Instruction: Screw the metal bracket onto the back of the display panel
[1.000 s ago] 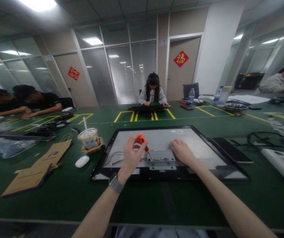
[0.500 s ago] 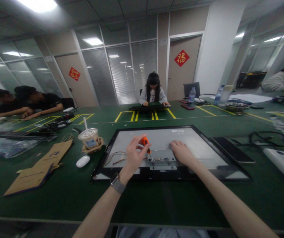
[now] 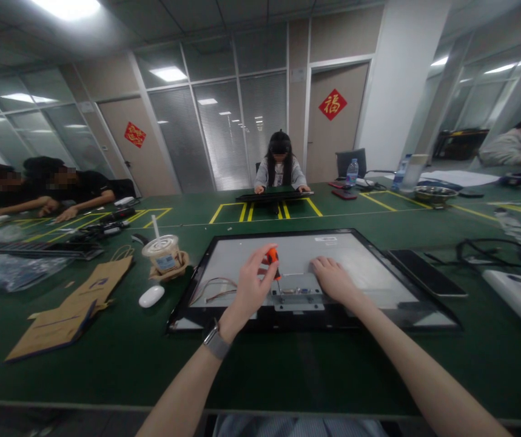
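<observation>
- Head view: my left hand pinches the orange screwdriver at the metal bracket on the flat-lying panel; my right hand rests loosely alongside.
- Best: shaft upright, steady pressure.
- Cup: straw inside; bowl: contents unclear.

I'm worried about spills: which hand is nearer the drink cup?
Left. The left hand, holding the orange screwdriver, is to the right of the drink cup; the right hand, over the panel, is farther right.
</observation>
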Demonstrator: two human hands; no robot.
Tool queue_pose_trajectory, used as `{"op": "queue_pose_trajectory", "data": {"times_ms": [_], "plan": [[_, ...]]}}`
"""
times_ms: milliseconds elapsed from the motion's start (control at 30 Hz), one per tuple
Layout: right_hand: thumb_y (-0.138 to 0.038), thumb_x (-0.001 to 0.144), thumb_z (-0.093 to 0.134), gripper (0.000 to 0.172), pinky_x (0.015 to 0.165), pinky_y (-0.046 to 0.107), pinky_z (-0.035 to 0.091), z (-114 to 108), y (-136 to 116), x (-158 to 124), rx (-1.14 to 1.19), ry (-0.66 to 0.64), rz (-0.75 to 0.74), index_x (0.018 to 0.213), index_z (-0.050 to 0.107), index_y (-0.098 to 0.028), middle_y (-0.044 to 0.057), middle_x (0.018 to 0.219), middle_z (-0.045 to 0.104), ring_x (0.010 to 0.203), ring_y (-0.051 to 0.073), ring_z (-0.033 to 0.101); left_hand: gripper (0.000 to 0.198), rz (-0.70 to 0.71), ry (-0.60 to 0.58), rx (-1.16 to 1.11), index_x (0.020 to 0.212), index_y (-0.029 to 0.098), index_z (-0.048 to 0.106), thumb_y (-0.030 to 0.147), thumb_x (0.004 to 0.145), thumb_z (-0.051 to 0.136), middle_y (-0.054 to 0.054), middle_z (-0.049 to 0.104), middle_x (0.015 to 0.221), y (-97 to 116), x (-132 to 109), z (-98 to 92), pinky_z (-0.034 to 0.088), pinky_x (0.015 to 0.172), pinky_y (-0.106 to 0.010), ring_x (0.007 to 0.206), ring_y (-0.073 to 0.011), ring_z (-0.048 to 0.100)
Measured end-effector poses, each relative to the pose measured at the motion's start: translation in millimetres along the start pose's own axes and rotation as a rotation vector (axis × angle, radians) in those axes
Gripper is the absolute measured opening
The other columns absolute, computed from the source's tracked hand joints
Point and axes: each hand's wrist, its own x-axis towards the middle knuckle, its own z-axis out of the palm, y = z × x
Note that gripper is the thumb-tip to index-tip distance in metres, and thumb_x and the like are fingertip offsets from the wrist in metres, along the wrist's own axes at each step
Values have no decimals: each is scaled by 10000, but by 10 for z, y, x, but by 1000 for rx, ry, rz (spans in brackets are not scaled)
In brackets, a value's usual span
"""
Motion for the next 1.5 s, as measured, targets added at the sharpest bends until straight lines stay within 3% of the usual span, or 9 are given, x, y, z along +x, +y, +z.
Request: {"op": "queue_pose_trajectory", "data": {"times_ms": [133,333,400,533,700,800,967,1333,1500], "plan": [[-39,894,350,363,865,355,375,-12,-32,-1,-22,-7,14,1191,540,-123,176,1204,558,1091,297,506,288,-41,-51,-104,1216,225,486,255,932,450,-53,609,1022,27,-11,21,561,674,-239,807,-127,640],[-36,889,366,352,863,343,376,-5,-64,-8,-54,-3,29,1182,543,-116,176,1190,561,1088,285,507,110,116,183,93,930,192,633,263,848,617,-42,596,911,130,43,16,498,815,-305,871,-166,593],[-41,891,367,348,868,344,373,7,-60,-5,-54,0,29,1180,545,-115,173,1188,561,1087,284,505,108,98,155,77,933,195,648,240,866,578,-44,603,893,169,118,28,493,785,-288,843,-160,599],[-47,893,367,365,883,346,364,21,-45,4,-37,-8,31,1212,532,-113,174,1206,555,1097,285,493,173,-91,3,-246,961,177,630,229,872,492,-54,631,893,182,257,138,504,703,-268,767,-147,629],[-33,883,368,375,882,337,361,8,-62,1,-34,-9,44,1203,539,-126,166,1210,557,1104,276,492,294,-182,289,-640,604,172,501,307,858,441,22,476,559,137,248,357,369,475,-197,497,-87,463],[-30,890,348,377,877,339,366,-4,-79,-1,-46,-11,59,1199,540,-127,164,1215,556,1094,274,501,507,-191,205,-707,456,183,362,441,886,440,47,331,415,169,212,429,284,420,-198,398,-67,334],[-37,898,349,373,890,339,366,-12,-78,1,-56,-18,49,1214,536,-106,179,1229,545,1118,283,487,510,-272,61,-701,558,182,416,569,891,417,72,330,411,267,199,426,236,377,-186,351,-54,287],[-38,902,361,365,862,333,383,-38,-98,-3,-86,-33,50,1215,530,-117,180,1220,548,1102,278,505,412,-241,287,-608,673,196,367,509,849,570,99,394,491,259,126,434,279,353,-137,358,-35,350],[-28,893,363,357,860,334,383,-49,-102,-9,-88,-27,49,1190,542,-110,177,1207,555,1092,281,507,400,-280,298,-566,679,198,393,523,870,526,72,486,499,324,137,440,295,339,-158,358,-63,445]]}}
